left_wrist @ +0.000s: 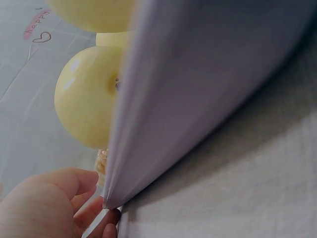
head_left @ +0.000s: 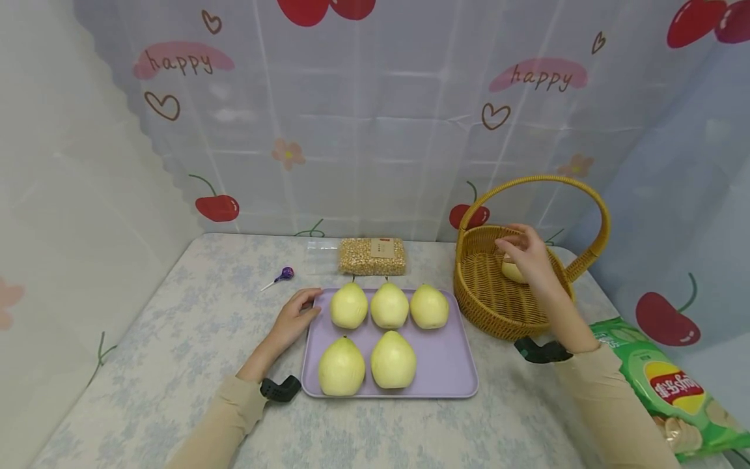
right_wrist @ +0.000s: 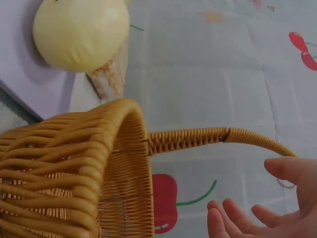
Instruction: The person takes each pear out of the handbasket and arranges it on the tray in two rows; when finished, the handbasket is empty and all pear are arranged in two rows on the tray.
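Observation:
My left hand (head_left: 297,317) holds the upper left corner of a lilac tray (head_left: 445,374), its fingers at the rim. Five pale yellow pears, such as the front middle pear (head_left: 394,360), sit on the tray: three at the back, two in front. My right hand (head_left: 530,257) is over a wicker basket (head_left: 498,319). Beneath it a pear (head_left: 513,271) lies in the basket, partly hidden by the hand. The right wrist view shows this right hand (right_wrist: 277,213) with fingers spread apart and nothing between them, near the basket's handle (right_wrist: 198,139).
A clear bag of corn kernels (head_left: 369,256) lies behind the tray. To its left is a purple lollipop (head_left: 285,273). A green chip bag (head_left: 668,387) lies at the right edge. The basket's tall handle (head_left: 545,178) arches above it. A printed curtain hangs behind the table.

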{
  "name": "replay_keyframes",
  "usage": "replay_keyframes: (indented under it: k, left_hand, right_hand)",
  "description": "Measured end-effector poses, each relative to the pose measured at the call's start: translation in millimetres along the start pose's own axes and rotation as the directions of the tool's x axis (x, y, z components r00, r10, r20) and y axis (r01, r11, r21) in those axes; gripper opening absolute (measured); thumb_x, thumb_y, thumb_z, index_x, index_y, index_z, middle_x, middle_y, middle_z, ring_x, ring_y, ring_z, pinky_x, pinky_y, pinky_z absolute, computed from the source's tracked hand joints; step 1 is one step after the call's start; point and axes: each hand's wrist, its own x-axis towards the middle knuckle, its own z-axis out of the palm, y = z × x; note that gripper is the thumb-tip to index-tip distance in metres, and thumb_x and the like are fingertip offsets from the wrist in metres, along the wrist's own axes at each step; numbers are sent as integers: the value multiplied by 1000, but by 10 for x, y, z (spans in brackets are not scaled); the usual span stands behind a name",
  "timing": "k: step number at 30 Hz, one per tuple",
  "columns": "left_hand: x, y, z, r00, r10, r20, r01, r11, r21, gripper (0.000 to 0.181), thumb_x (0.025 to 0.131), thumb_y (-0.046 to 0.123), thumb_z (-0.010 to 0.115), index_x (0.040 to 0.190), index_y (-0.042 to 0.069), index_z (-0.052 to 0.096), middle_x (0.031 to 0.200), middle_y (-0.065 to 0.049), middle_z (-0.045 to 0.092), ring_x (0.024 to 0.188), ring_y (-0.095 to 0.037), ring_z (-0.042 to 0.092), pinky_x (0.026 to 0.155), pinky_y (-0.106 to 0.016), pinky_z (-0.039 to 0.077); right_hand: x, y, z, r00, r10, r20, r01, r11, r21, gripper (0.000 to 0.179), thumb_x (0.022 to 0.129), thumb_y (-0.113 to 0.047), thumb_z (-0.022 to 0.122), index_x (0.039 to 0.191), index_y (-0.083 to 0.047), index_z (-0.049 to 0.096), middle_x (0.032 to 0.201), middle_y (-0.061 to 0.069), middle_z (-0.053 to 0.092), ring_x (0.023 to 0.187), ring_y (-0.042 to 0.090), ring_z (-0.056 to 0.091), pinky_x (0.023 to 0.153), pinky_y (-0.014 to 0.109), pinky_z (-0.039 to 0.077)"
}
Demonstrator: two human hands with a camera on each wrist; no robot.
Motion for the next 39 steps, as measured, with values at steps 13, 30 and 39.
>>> replay_keyframes:
  k: [13,30,39]
  left_hand:
    - [10,-30,9,1000,1,-5,-1,1000,1,39,93,2,54,130,-10,51,137,-27,47,126,-42,47,108,-53,41]
    - [75,-295,77,1000,21,-23,-21,1000,21,38,94,5,55,131,-6,52,137,-24,48,125,-39,49,107,-52,42]
    - [94,-326,72,999,23,-26,-23,1000,10,38,95,6,55,131,-4,52,138,-23,48,126,-38,48,108,-52,41]
  right_hand:
    - [357,163,-336,984,177,-23,-143,857,496,42,95,-25,57,131,-12,38,82,-16,64,73,0,66,65,14,55]
    - [483,577,-419,961,208,-184,-80,843,532,18,95,-19,56,110,-21,45,79,-15,62,65,-1,62,59,9,52]
    - [474,776,-402,957,211,-198,-95,874,476,27,93,-14,58,117,-18,45,83,-15,60,68,-2,59,65,10,53]
